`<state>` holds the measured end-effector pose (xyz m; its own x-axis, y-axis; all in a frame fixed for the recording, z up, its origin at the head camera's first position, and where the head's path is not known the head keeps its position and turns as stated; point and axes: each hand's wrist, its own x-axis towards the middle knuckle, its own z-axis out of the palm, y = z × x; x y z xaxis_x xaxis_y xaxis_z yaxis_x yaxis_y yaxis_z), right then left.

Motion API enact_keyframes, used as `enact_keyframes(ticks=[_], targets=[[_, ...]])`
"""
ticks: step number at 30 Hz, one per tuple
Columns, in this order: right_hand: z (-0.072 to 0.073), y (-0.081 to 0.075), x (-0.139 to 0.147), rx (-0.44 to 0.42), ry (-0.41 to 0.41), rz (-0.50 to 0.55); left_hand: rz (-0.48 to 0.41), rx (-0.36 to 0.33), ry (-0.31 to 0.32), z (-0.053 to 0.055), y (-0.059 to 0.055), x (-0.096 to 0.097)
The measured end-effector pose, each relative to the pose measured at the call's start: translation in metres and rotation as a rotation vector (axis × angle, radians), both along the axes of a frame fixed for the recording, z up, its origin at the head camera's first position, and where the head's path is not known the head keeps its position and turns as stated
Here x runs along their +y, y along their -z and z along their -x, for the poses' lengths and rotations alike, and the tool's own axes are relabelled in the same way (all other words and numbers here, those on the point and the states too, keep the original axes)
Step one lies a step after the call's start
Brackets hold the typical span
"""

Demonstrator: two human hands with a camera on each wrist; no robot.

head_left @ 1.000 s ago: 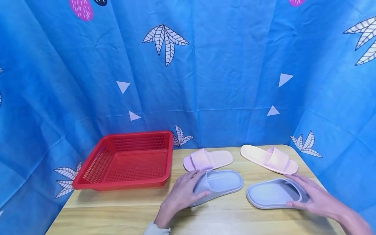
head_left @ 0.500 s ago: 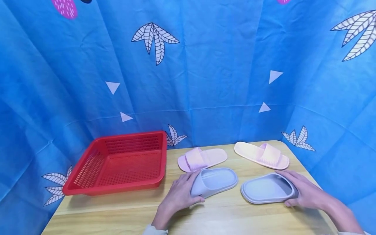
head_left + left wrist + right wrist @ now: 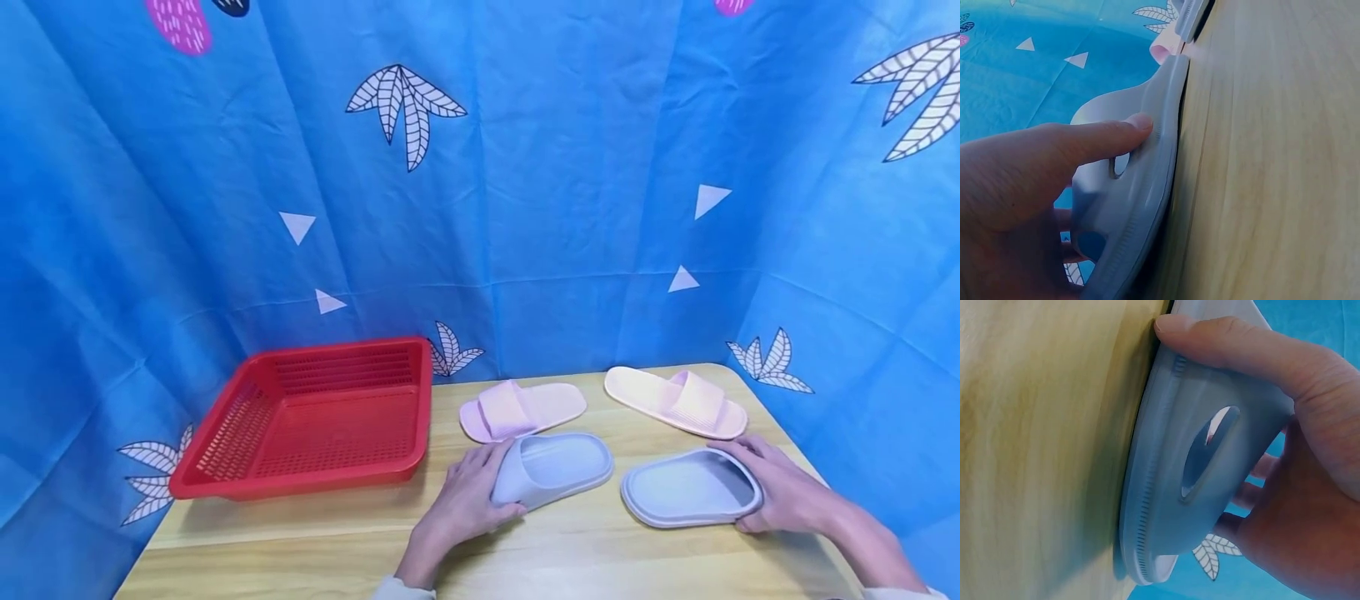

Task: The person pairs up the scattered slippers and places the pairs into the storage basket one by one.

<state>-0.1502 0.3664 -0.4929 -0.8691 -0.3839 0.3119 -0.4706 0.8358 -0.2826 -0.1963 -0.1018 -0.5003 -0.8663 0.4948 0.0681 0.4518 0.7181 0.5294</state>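
Two grey-blue slippers lie on the wooden table, their open heel ends facing each other. My left hand (image 3: 467, 498) grips the left slipper (image 3: 566, 460) by its toe end; in the left wrist view the thumb presses the near side of that slipper (image 3: 1147, 169), with the other fingers partly hidden behind it. My right hand (image 3: 791, 492) holds the right slipper (image 3: 678, 490) at its toe end. In the right wrist view the thumb lies along the near side, close to the sole, of this slipper (image 3: 1169, 500), and the other fingers reach round its far side.
Behind the left slipper lies a pink slipper (image 3: 510, 410). Its pink and cream mate (image 3: 697, 402) sits at the back right. A red plastic basket (image 3: 300, 483) stands on the left of the table (image 3: 570, 554). A blue patterned curtain (image 3: 562, 192) hangs around the table.
Both thumbs have shifted lower, from over the slippers' edges to their near sides, and the hands have closed more snugly. The head view has swung slightly. The slippers have hardly moved.
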Motion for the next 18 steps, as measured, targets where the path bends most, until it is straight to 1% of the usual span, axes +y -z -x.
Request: enact_keyframes(ticks=[6, 13, 18], targets=[[-0.0011, 0.0050, 0.0028, 0.050, -0.048, 0.018, 0.035, 0.025, 0.001, -0.0019, 0.0016, 0.0023], [-0.0005, 0.0091, 0.0088, 0.060, -0.096, 0.035, 0.035, 0.031, -0.012, -0.0048, 0.0010, 0.0036], [0.0003, 0.0107, 0.0070, 0.067, -0.087, 0.029, 0.037, 0.047, -0.023, -0.0050, 0.0041, 0.0014]])
